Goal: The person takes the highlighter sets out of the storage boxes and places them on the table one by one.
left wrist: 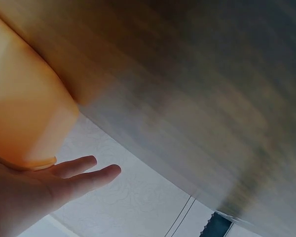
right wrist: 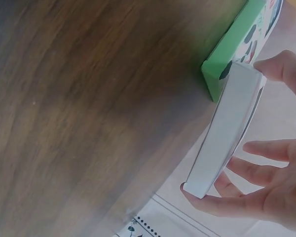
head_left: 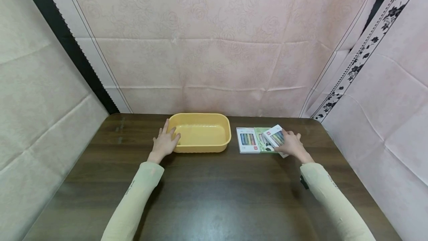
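A yellow plastic basin (head_left: 200, 149) stands near the table's far edge. At its left rim rests my left hand (head_left: 164, 142), fingers spread; the left wrist view shows the palm side against the basin wall (left wrist: 29, 118), two fingers reaching past the rim. My right hand (head_left: 291, 145) grips a thin white box (head_left: 274, 135) printed with coloured sticks, between the thumb at one end and fingers at the other. That box is tilted, partly over a green box (head_left: 262, 142) with dark spots. In the right wrist view its white side (right wrist: 224, 131) meets the green box's corner (right wrist: 214, 74).
Another white box (head_left: 247, 140) with coloured sticks printed on it lies flat against the green one's left side, right of the basin. Pale patterned cloth (head_left: 214, 66) hangs behind the brown wooden table (head_left: 207, 189) and on both sides.
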Motion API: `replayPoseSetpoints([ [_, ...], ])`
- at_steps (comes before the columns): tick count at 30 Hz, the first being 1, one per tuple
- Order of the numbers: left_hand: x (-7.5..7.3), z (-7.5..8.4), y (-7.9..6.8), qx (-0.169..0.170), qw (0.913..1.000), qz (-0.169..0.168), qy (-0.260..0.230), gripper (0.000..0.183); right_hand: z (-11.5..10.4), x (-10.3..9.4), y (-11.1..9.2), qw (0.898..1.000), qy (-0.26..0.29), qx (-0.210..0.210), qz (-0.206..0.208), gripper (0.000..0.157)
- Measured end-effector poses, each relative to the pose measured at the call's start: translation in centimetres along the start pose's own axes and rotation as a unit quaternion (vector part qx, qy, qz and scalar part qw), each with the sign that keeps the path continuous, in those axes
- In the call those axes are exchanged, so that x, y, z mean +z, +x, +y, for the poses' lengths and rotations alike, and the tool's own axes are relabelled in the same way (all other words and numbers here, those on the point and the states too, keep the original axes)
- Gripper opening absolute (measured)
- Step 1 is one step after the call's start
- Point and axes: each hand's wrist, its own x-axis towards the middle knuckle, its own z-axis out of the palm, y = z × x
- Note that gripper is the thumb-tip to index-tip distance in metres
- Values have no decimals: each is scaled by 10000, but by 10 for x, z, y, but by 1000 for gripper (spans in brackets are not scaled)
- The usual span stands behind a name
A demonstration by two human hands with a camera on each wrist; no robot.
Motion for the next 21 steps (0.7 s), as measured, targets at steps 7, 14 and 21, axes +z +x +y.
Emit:
replayPoseSetpoints([
  [7,0,0,0,30,10000,28,13,58,8,2,2,10000,-79,-10,4,88],
  [14,0,-1,-1,48,10000,56,-7,58,15,4,4,9999,-80,115,57,87],
  [21,1,-2,0,27,10000,60,7,58,19,3,6,9995,-114,281,-31,87],
])
